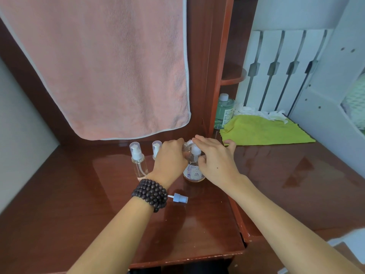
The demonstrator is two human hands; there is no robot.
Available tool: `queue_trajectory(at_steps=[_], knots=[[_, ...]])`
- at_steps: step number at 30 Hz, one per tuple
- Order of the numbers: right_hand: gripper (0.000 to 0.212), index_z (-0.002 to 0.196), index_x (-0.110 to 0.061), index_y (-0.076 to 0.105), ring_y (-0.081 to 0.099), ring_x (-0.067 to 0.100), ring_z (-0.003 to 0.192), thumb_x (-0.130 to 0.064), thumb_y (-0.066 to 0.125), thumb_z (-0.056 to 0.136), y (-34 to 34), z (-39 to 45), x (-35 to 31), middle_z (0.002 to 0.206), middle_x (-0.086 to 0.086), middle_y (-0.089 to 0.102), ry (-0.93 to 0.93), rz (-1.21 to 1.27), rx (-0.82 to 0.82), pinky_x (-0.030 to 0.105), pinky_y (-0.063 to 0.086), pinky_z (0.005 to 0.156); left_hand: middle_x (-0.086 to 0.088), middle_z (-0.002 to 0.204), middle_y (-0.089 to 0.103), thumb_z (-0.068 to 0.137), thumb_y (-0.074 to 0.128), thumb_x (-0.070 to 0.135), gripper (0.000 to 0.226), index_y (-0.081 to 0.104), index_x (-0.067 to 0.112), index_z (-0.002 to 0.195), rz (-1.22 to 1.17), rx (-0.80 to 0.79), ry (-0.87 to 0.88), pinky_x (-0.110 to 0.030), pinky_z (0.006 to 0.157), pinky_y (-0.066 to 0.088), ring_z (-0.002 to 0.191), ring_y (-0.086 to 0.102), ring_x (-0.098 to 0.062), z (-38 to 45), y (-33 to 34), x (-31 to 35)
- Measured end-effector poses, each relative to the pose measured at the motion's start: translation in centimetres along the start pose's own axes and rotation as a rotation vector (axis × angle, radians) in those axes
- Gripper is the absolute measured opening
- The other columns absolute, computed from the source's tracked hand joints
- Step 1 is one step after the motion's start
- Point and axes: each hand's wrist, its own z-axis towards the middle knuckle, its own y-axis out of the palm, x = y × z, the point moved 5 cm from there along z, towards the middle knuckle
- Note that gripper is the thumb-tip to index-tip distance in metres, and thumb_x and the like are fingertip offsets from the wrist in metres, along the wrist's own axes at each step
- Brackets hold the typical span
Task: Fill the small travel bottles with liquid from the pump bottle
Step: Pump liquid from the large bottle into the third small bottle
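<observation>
A clear pump bottle with a pale label and pinkish liquid stands on the brown table. My right hand rests flat on its white pump head. My left hand holds a small clear travel bottle, tilted, its threaded open neck up against the pump's nozzle. To the left stand two more small bottles with white pumps and clear caps, the nearer one in full view, the other half hidden behind my left hand. A loose bluish spray top lies on the table near my left wrist.
A pink towel hangs over the back panel. At the right lie a yellow-green cloth and crumpled white tissue, with a green-liquid bottle in the shelf corner. The table's front edge is close to me.
</observation>
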Motion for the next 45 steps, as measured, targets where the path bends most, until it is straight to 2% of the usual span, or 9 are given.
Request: queue_trajectory(at_steps=[3, 8, 12, 18, 22, 27, 32, 40, 45], knots=[[0.057, 0.122, -0.024, 0.064, 0.059, 0.012, 0.114, -0.011, 0.054, 0.068, 0.5, -0.3, 0.0, 0.134, -0.008, 0.059, -0.002, 0.002, -0.001, 0.042, 0.019, 0.092, -0.009, 0.068, 0.062, 0.079, 0.059, 0.002, 0.014, 0.05, 0.012, 0.074, 0.009, 0.006, 0.006, -0.033, 0.063, 0.044, 0.065, 0.057, -0.025, -0.2, 0.3, 0.0], [0.057, 0.128, -0.029, 0.06, 0.053, 0.009, 0.122, -0.014, 0.058, 0.073, 0.1, 0.6, 0.2, 0.138, -0.011, 0.055, 0.032, -0.001, -0.047, 0.044, 0.018, 0.096, -0.01, 0.077, 0.065, 0.081, 0.062, 0.005, 0.003, 0.059, 0.005, 0.081, -0.021, -0.005, 0.017, -0.04, 0.067, 0.05, 0.073, 0.061, -0.026, 0.6, -0.1, -0.3], [0.053, 0.129, -0.029, 0.059, 0.048, 0.008, 0.127, -0.018, 0.057, 0.077, -0.5, 1.2, 0.0, 0.14, -0.012, 0.053, 0.04, -0.007, -0.05, 0.043, 0.016, 0.098, -0.011, 0.079, 0.063, 0.082, 0.063, 0.006, 0.006, 0.057, 0.006, 0.08, -0.025, 0.007, 0.029, -0.041, 0.066, 0.05, 0.074, 0.059, -0.026, 1.0, -0.5, 0.0], [0.053, 0.123, -0.027, 0.065, 0.056, 0.011, 0.119, -0.019, 0.052, 0.073, -0.2, 0.9, 0.2, 0.134, -0.01, 0.059, 0.026, -0.034, -0.025, 0.045, 0.02, 0.097, -0.01, 0.078, 0.065, 0.082, 0.065, 0.009, 0.005, 0.061, 0.006, 0.082, -0.035, 0.006, 0.022, -0.04, 0.066, 0.05, 0.073, 0.061, -0.025, 0.6, -0.1, -0.3], [0.053, 0.122, -0.025, 0.066, 0.058, 0.014, 0.117, -0.013, 0.058, 0.071, 0.3, 0.2, 0.2, 0.132, -0.007, 0.061, 0.016, -0.031, -0.024, 0.043, 0.018, 0.095, -0.008, 0.07, 0.063, 0.081, 0.063, 0.006, 0.007, 0.058, 0.007, 0.076, -0.026, -0.012, 0.008, -0.036, 0.064, 0.048, 0.067, 0.059, -0.023, 0.4, 0.4, -0.5], [0.055, 0.125, -0.026, 0.063, 0.056, 0.013, 0.12, -0.013, 0.059, 0.072, 0.3, 0.3, 0.0, 0.136, -0.008, 0.058, 0.034, -0.029, -0.044, 0.044, 0.018, 0.095, -0.007, 0.069, 0.063, 0.082, 0.064, 0.008, 0.01, 0.057, 0.007, 0.075, -0.059, -0.024, -0.005, -0.033, 0.062, 0.045, 0.065, 0.057, -0.022, 0.3, 0.2, -0.5], [0.053, 0.127, -0.028, 0.063, 0.051, 0.013, 0.127, -0.016, 0.056, 0.075, -0.7, 1.1, -0.2, 0.136, -0.011, 0.057, 0.044, -0.024, -0.035, 0.044, 0.016, 0.097, -0.007, 0.076, 0.068, 0.082, 0.065, 0.012, 0.005, 0.063, 0.008, 0.083, -0.079, -0.004, 0.011, -0.042, 0.068, 0.051, 0.072, 0.062, -0.024, 0.9, -0.5, -0.3], [0.052, 0.121, -0.025, 0.066, 0.059, 0.014, 0.118, -0.012, 0.058, 0.072, -0.1, 0.5, 0.1, 0.131, -0.007, 0.062, 0.015, -0.041, -0.005, 0.044, 0.019, 0.094, -0.009, 0.07, 0.066, 0.082, 0.065, 0.011, 0.008, 0.061, 0.005, 0.078, -0.054, -0.008, 0.011, -0.041, 0.066, 0.05, 0.069, 0.061, -0.026, 0.6, -0.2, -0.3], [0.054, 0.122, -0.024, 0.065, 0.059, 0.014, 0.117, -0.008, 0.06, 0.071, 0.3, 0.3, 0.1, 0.132, -0.007, 0.061, 0.018, -0.02, -0.028, 0.044, 0.019, 0.095, -0.007, 0.066, 0.063, 0.081, 0.064, 0.009, 0.007, 0.06, 0.006, 0.076, -0.036, -0.018, -0.005, -0.035, 0.064, 0.047, 0.065, 0.06, -0.024, 0.2, 0.2, -0.3]])
